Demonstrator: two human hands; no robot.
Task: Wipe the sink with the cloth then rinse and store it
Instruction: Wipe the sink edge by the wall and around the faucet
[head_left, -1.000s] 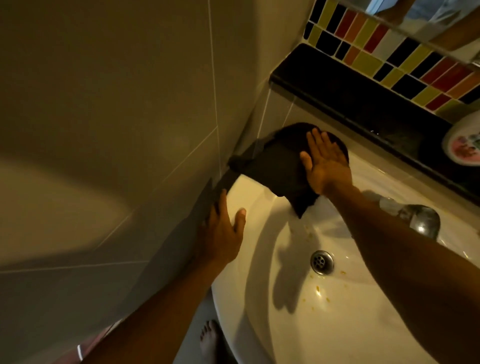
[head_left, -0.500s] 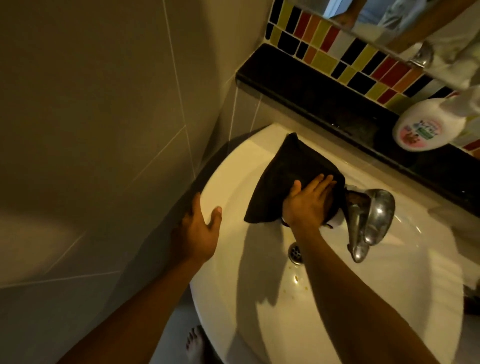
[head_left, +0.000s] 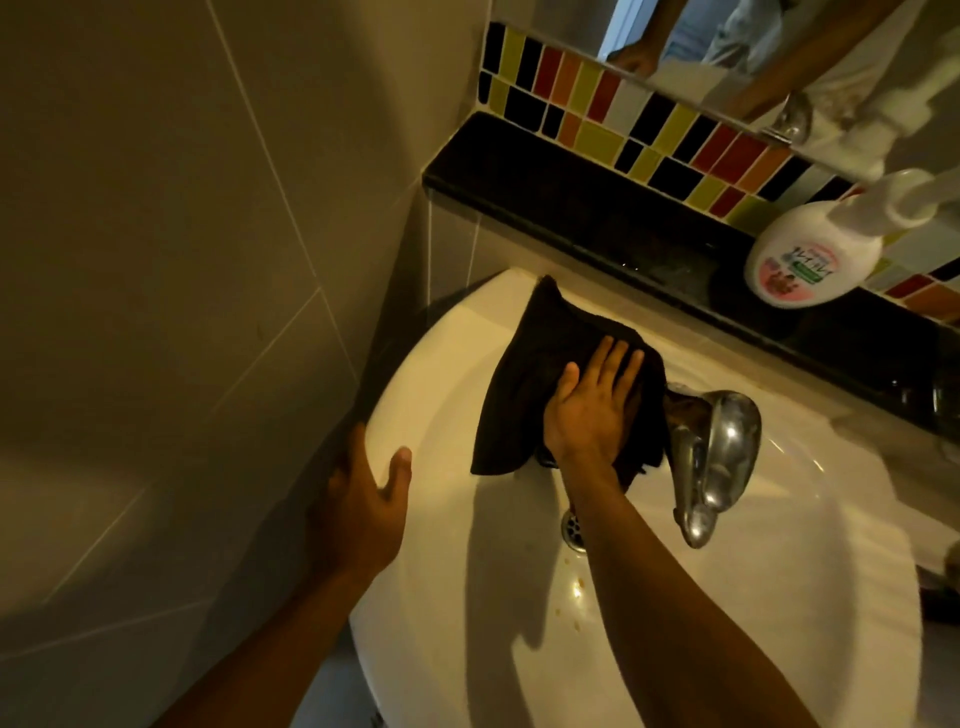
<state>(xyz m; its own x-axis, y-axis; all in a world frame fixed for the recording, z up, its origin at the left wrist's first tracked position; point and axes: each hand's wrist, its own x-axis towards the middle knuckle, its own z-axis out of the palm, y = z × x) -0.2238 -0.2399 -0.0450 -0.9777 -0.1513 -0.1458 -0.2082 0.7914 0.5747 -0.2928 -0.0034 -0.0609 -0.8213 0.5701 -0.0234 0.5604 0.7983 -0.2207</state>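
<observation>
A white round sink (head_left: 779, 597) fills the lower right of the head view. A black cloth (head_left: 540, 374) lies spread on its back rim and inner wall, just left of the chrome tap (head_left: 717, 457). My right hand (head_left: 592, 410) presses flat on the cloth, fingers pointing to the wall. My left hand (head_left: 363, 499) rests open on the sink's left rim, thumb on the white edge. The drain (head_left: 571, 530) is half hidden behind my right forearm. Small yellowish specks lie on the bowl below the drain.
A black ledge (head_left: 597, 208) runs behind the sink, with a white soap pump bottle (head_left: 815, 254) on it at the right. Coloured mosaic tiles and a mirror sit above it. A beige tiled wall stands close on the left. A bare foot shows below the sink.
My right hand has slid the cloth from the sink's back left corner rightwards along the rim to beside the tap. My left hand stays on the left rim. The view has shifted right.
</observation>
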